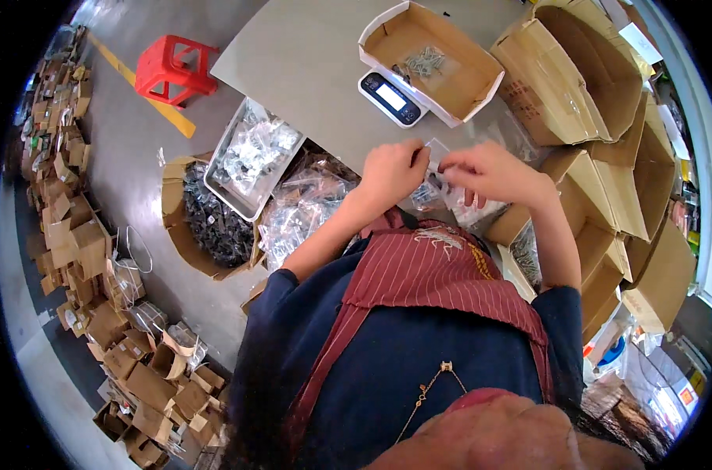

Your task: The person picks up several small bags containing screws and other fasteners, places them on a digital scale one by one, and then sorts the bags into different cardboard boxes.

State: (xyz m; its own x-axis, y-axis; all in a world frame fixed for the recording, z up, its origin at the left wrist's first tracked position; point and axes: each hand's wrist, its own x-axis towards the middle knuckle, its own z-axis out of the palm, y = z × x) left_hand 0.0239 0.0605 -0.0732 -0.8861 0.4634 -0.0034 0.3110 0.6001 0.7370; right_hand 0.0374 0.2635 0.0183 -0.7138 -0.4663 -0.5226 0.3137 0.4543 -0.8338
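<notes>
At the near edge of the grey table, my left hand point(395, 172) is closed, thumb and finger pinching a small clear plastic bag point(426, 196). The bag hangs down between my two hands, and its contents are too small to make out. My right hand point(497, 174) has its fingers bent together at the bag's upper edge, from the other side. Beyond the hands stands a digital scale point(391, 98) with a lit display. An open cardboard tray point(379, 31) rests against the scale, holding a small heap of metal screws point(425, 61).
Left of the table, a metal tray point(254, 207) of small bagged parts overlaps a carton point(172, 196) of dark pieces. Clear bags point(301, 207) lie near my left forearm. Open cardboard boxes point(559, 70) crowd the right. A red stool point(172, 70) stands on the floor; cartons point(81, 235) line the far left.
</notes>
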